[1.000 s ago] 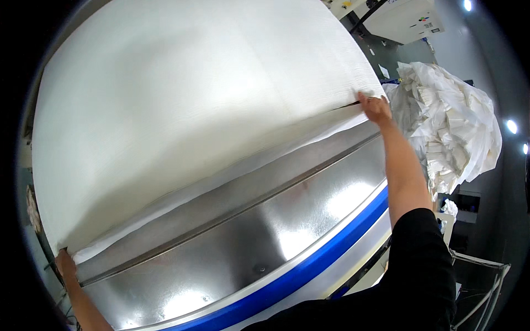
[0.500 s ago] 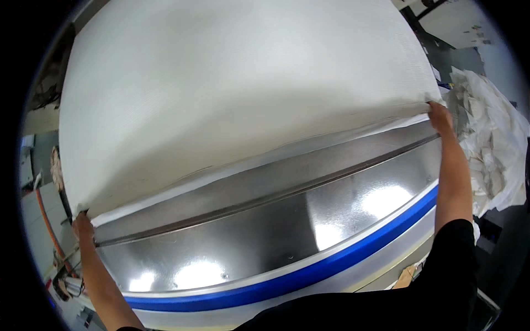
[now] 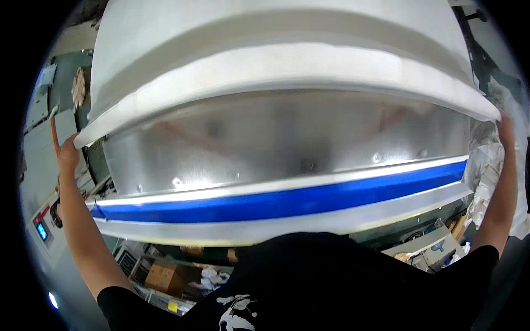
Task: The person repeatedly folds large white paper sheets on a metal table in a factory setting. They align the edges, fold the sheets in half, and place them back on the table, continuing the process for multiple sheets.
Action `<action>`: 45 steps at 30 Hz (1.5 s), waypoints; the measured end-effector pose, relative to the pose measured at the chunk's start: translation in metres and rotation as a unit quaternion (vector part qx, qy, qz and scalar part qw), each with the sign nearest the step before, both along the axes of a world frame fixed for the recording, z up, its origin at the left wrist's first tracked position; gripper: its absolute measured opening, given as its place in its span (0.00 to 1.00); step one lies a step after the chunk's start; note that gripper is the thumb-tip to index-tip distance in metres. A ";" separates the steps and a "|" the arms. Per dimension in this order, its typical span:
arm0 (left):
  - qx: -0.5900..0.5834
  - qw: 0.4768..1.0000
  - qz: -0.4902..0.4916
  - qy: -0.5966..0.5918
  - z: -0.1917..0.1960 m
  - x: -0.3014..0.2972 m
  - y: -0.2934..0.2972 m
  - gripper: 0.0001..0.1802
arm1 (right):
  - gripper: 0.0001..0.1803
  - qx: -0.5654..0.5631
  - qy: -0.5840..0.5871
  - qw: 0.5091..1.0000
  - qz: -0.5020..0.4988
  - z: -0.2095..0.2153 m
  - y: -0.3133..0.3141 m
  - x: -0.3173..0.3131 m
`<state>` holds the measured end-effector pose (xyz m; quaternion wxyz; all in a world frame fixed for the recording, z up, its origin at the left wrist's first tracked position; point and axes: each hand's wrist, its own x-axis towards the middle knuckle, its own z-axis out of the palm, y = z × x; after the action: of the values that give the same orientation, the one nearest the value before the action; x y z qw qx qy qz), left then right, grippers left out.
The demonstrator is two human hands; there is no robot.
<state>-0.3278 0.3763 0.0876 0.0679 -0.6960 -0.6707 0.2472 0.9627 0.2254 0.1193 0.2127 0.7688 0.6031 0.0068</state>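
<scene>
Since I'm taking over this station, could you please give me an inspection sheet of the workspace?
Surface: shiny metal panel, blue strip on its near side.
Job's things: white sheet, its near edge forming a band across.
Clutter: cardboard box lower left; crumpled white material at right.
Left grip: closed on the sheet's left end.
Right grip: closed on its right end.
Cables: orange line at left, cable or hose unclear.
Surroundings: lit screen at left.

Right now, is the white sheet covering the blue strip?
No, the blue strip lies uncovered, with the shiny metal panel showing between it and the white sheet.
</scene>
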 end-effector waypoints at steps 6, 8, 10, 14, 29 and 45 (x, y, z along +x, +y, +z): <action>-0.141 0.986 0.037 0.083 0.024 0.019 -0.089 0.18 | 0.22 -0.053 0.052 0.997 0.005 0.007 -0.066 -0.018; -0.183 0.980 0.013 0.077 0.021 0.037 -0.120 0.17 | 0.23 -0.082 0.062 0.994 -0.022 0.001 -0.103 -0.028; -0.249 0.965 0.009 0.084 0.004 0.027 -0.163 0.16 | 0.23 -0.130 0.018 0.991 0.025 -0.010 -0.125 -0.048; -0.386 0.908 -0.019 0.164 -0.038 0.033 -0.226 0.16 | 0.23 -0.252 -0.015 0.968 0.000 -0.036 -0.164 -0.090; -0.328 0.873 0.224 0.283 -0.121 0.025 -0.276 0.18 | 0.08 -0.377 -0.078 0.916 0.114 -0.089 -0.271 -0.054; -0.070 0.959 0.274 -0.001 -0.075 0.129 -0.276 0.18 | 0.32 -0.466 0.126 0.874 -0.062 -0.120 -0.195 -0.226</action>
<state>-0.1992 0.0999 0.0123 -0.0521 -0.4893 -0.8167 0.3014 0.7371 0.0307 -0.0007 0.4689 0.6107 0.5089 -0.3850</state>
